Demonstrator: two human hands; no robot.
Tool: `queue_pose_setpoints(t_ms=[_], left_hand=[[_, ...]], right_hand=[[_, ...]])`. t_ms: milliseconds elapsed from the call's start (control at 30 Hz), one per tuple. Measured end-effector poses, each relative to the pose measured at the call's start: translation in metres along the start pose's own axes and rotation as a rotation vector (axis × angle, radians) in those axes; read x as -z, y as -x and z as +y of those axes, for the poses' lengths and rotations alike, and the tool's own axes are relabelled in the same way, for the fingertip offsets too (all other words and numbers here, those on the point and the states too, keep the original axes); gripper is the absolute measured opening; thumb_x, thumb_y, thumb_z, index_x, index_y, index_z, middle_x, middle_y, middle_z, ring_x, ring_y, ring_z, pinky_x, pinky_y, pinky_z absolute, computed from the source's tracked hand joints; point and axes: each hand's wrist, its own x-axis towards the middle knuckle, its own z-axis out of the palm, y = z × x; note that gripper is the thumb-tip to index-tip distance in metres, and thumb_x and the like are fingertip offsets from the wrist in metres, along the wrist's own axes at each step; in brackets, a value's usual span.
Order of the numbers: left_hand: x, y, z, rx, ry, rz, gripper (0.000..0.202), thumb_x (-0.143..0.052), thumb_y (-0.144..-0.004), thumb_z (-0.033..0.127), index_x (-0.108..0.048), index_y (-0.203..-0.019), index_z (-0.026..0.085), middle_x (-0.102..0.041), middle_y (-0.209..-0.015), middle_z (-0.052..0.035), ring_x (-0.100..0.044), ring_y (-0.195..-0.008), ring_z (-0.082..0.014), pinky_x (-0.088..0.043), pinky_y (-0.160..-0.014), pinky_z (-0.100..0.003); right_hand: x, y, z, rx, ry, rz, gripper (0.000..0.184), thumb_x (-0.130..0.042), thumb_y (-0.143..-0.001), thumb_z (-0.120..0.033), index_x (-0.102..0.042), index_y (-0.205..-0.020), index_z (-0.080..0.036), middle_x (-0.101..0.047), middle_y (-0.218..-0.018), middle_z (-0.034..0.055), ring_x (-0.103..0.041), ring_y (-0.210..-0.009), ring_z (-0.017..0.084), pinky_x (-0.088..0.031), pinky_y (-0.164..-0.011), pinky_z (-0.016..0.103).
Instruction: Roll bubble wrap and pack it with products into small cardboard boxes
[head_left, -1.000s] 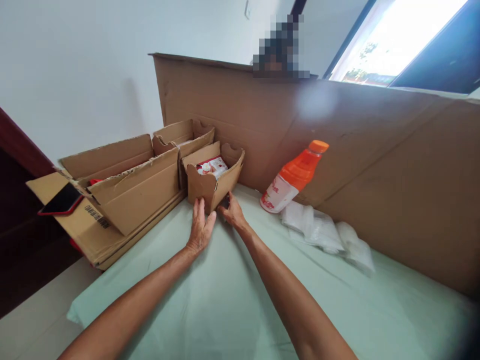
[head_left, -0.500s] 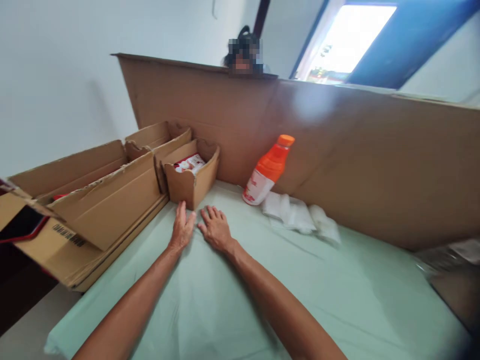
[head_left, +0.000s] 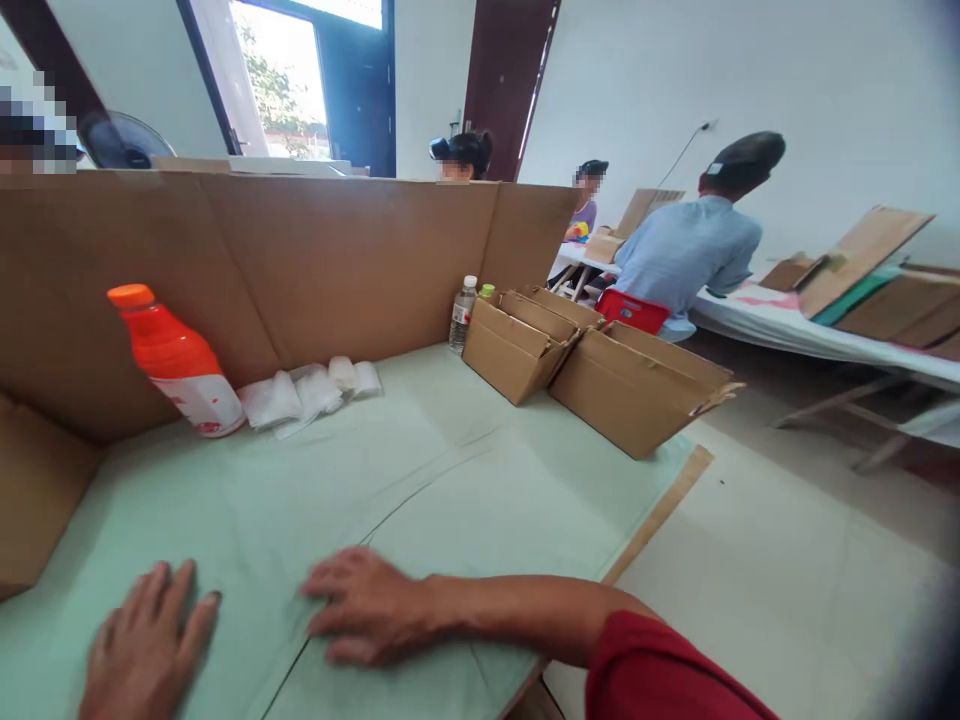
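My left hand (head_left: pixel 146 645) lies on the pale green tablecloth (head_left: pixel 420 440) at the lower left, fingers stretched out and holding nothing. To its right, my right hand (head_left: pixel 367 605) is spread over the cloth with its fingers apart, slightly blurred. Both palms are hidden from view. A dark crease or line runs across the cloth under my right hand. Farther back, an orange bottle (head_left: pixel 176 360) with a white label leans against the cardboard wall (head_left: pixel 360 260). Beside it lie several white, folded plastic-like packets (head_left: pixel 300 395). Neither hand touches the bottle or the packets.
Open cardboard boxes (head_left: pixel 622 390) stand at the table's right side, with a clear water bottle (head_left: pixel 461 318) beside them. Another cardboard box (head_left: pixel 37 490) is at the left edge. Beyond the wall, a person in a blue shirt (head_left: pixel 686 255) sits at another table.
The view has swung to the right, bringing the right-hand boxes and other people into sight. My hands have moved away from the small cardboard box and are farther apart on the cloth.
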Motion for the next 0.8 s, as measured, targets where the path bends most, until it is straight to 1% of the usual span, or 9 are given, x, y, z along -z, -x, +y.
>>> queue_pose_setpoints(t_ms=[33, 100, 200, 300, 400, 500, 600, 700, 800], left_hand=[[-0.011, 0.010, 0.021, -0.012, -0.024, 0.062, 0.087, -0.040, -0.086, 0.061, 0.014, -0.154, 0.055, -0.034, -0.163, 0.0131, -0.038, -0.147, -0.0393, -0.034, -0.113, -0.069], [-0.033, 0.029, 0.066, -0.139, -0.054, 0.092, 0.085, -0.048, -0.087, 0.052, -0.008, -0.161, 0.041, -0.042, -0.161, -0.0010, -0.043, -0.145, -0.0381, -0.035, -0.114, -0.064], [-0.060, 0.047, 0.133, -0.431, -0.066, 0.138, 0.076, -0.059, -0.086, 0.047, -0.036, -0.157, 0.035, -0.053, -0.153, -0.0113, -0.052, -0.138, -0.0382, -0.037, -0.112, -0.060], [-0.067, 0.051, 0.188, -0.608, -0.049, 0.263, 0.080, -0.066, -0.083, 0.056, -0.040, -0.156, 0.034, -0.062, -0.144, -0.0108, -0.055, -0.133, -0.0370, -0.030, -0.118, -0.055], [-0.046, 0.049, 0.220, -0.767, -0.046, 0.242, 0.080, -0.062, -0.085, 0.062, -0.044, -0.154, 0.027, -0.058, -0.148, -0.0100, -0.052, -0.136, -0.0339, -0.025, -0.121, -0.049], [-0.018, 0.051, 0.232, -0.699, 0.008, 0.065, 0.075, -0.059, -0.089, 0.059, -0.043, -0.154, 0.026, -0.045, -0.159, -0.0085, -0.043, -0.145, -0.0332, -0.030, -0.120, -0.051], [-0.006, 0.056, 0.231, -0.546, 0.153, -0.023, 0.066, -0.060, -0.091, 0.051, -0.046, -0.151, 0.028, -0.044, -0.160, -0.0091, -0.043, -0.145, -0.0322, -0.038, -0.117, -0.051], [-0.009, 0.061, 0.226, -0.371, 0.308, 0.060, 0.061, -0.062, -0.092, 0.043, -0.049, -0.148, 0.026, -0.048, -0.156, -0.0127, -0.048, -0.142, -0.0314, -0.047, -0.112, -0.048], [-0.011, 0.060, 0.222, -0.219, 0.421, 0.185, 0.057, -0.060, -0.093, 0.036, -0.047, -0.148, 0.026, -0.052, -0.152, -0.0148, -0.053, -0.137, -0.0310, -0.052, -0.107, -0.048]], right_hand=[[0.013, 0.022, 0.024, -0.142, -0.060, 0.022, 0.029, -0.062, -0.092, -0.044, -0.072, -0.113, -0.027, -0.063, -0.141, 0.0052, -0.053, -0.134, 0.019, -0.042, -0.106, 0.035], [0.049, 0.063, 0.084, -0.522, -0.076, 0.149, 0.028, -0.064, -0.090, -0.028, -0.070, -0.117, -0.022, -0.062, -0.142, 0.0114, -0.051, -0.136, 0.025, -0.038, -0.111, 0.043], [0.117, 0.111, 0.177, -0.914, 0.174, 0.302, 0.040, -0.061, -0.089, -0.019, -0.065, -0.128, -0.015, -0.053, -0.150, 0.0202, -0.043, -0.142, 0.034, -0.032, -0.114, 0.053], [0.174, 0.150, 0.244, -1.105, 0.422, 0.383, 0.044, -0.064, -0.085, -0.015, -0.061, -0.129, -0.009, -0.050, -0.150, 0.0261, -0.041, -0.142, 0.040, -0.033, -0.110, 0.056], [0.197, 0.177, 0.279, -1.150, 0.452, 0.379, 0.026, -0.063, -0.091, -0.027, -0.067, -0.109, -0.009, -0.069, -0.119, 0.0253, -0.059, -0.123, 0.036, -0.039, -0.101, 0.052], [0.196, 0.184, 0.293, -1.099, 0.376, 0.341, 0.031, -0.051, -0.098, -0.038, -0.069, -0.095, -0.013, -0.073, -0.085, 0.0144, -0.069, -0.096, 0.027, -0.044, -0.088, 0.045], [0.190, 0.173, 0.289, -0.981, 0.304, 0.298, 0.031, -0.054, -0.096, -0.041, -0.070, -0.086, -0.016, -0.069, -0.069, 0.0079, -0.069, -0.078, 0.024, -0.046, -0.081, 0.041], [0.188, 0.163, 0.255, -0.880, 0.265, 0.288, 0.022, -0.062, -0.090, -0.036, -0.071, -0.081, -0.018, -0.070, -0.068, 0.0079, -0.068, -0.073, 0.025, -0.048, -0.081, 0.044], [0.191, 0.164, 0.194, -0.733, 0.158, 0.312, 0.018, -0.062, -0.089, -0.034, -0.074, -0.088, -0.021, -0.077, -0.085, 0.0078, -0.070, -0.084, 0.026, -0.051, -0.084, 0.044]])
